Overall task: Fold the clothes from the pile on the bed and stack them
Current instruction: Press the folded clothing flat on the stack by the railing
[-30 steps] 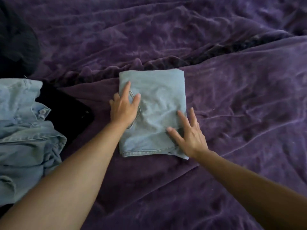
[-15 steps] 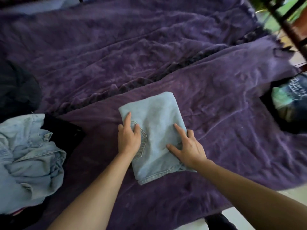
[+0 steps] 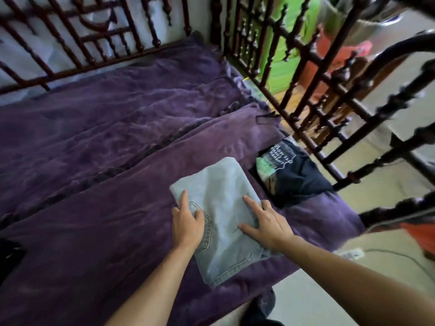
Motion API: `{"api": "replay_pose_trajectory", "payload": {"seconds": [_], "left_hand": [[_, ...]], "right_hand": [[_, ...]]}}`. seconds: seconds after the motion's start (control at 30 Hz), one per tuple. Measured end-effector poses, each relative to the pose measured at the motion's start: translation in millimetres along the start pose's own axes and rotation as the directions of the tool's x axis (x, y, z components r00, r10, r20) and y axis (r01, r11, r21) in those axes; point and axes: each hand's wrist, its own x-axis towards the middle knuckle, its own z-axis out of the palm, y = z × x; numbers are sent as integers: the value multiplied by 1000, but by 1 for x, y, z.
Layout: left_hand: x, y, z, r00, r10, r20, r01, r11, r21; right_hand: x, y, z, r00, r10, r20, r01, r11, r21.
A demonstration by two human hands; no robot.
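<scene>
Folded jeans [image 3: 216,208], lower centre: left hand [image 3: 187,223] and right hand [image 3: 266,225] rest flat, fingers spread, apparently steadying them for transfer toward the dark shirt [image 3: 292,175] at right.

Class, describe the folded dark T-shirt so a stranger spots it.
On the purple bed cover, look to the right edge by the dark wooden railing. The folded navy T-shirt lies there; unlike the pale blue folded jeans beside it, it bears white lettering.
</scene>
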Motion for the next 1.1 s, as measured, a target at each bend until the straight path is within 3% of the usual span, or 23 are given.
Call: {"api": "replay_pose_trajectory", "payload": {"seconds": [0.2,0.4,0.63,0.73,0.8,0.87,0.9,0.93,1.0,1.1], "left_hand": [[-6,111,50,997,70,23,-70,997,-31],[22,175,86,994,90,70,-85,994,-71],[37,190,176,967,54,247,-30,994,-102],[32,174,222,912,-16,411,95,981,-172],[30,161,245,890,-95,447,145,986,-79],[35,152,257,961,-15,277,-43,979,201],[40,149,260,968,131,216,-200,920,336],[48,147,263,932,291,217,-359,829,428],[67,143,273,803,485,347,-596,620,510],[90,131,292,716,400,572,-696,480,535]], "right_hand": [[9,82,-93,997,7,-82,-8,1000,-16],[43,134,-147,994,37,-107,-42,998,-48],[65,221,-142,987,160,-33,-161,986,-41],[66,264,-117,977,212,9,-212,977,16],[64,281,-101,972,231,27,-229,971,-72],[58,283,-84,987,156,-23,-156,946,-284],[55,280,-72,996,75,-50,-88,933,-350],[51,275,-61,997,7,-73,-33,932,-360],[46,268,-39,994,-51,-99,14,941,-338],[44,276,-15,995,-9,-95,-27,931,-365]]}}
